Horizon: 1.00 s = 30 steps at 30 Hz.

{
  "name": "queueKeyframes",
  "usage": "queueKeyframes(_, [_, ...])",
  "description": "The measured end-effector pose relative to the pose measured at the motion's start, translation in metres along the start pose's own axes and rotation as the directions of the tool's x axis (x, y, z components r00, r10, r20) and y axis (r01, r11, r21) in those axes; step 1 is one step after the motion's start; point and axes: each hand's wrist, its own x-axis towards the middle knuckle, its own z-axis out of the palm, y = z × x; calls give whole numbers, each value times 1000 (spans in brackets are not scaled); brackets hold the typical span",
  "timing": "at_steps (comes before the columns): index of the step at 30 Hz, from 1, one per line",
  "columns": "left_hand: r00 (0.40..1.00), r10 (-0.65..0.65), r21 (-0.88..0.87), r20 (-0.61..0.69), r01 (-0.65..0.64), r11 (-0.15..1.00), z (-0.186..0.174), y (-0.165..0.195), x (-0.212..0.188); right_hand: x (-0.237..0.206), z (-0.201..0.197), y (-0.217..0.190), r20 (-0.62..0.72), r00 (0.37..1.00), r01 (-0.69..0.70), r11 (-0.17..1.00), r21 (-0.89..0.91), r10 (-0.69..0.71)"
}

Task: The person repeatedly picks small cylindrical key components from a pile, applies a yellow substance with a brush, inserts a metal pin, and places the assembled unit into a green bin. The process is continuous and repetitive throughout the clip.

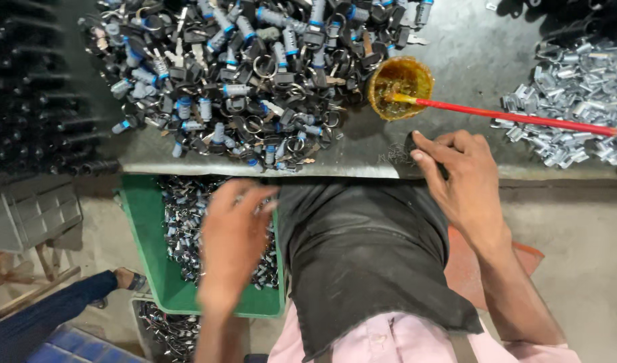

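grey workbench (456, 54) before me: my right hand (456, 178) curls on a small dark part (410, 142) below the grease bowl (400, 86); blurred left hand (233, 232), grip unclear, hovers over the green crate (144, 235).

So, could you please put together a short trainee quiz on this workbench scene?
1. True or false: the left hand is over the green tray.
2. What lies in the amber bowl? A) red-handled brush B) spoon C) screwdriver
3. Which hand rests at the bench edge, touching a small dark part?

Key: 1 true; 2 A; 3 the right hand.
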Motion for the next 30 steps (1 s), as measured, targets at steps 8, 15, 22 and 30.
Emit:
queueKeyframes(8, [924,356,391,-137,-280,877,55,53,92,6,29,-29,67,988,142,986,-83,-137])
queueKeyframes(15, [895,423,461,-141,-319,828,60,40,85,-12,54,-18,-71,939,322,932,-165,-336])
queueKeyframes(22, [890,410,33,-202,-412,911,22,30,80,-20,61,-11,-142,953,276,960,44,-268])
queueKeyframes(30, [996,42,-996,83,84,-16,28,59,34,-27,26,-42,-64,994,-32,778,628,93])
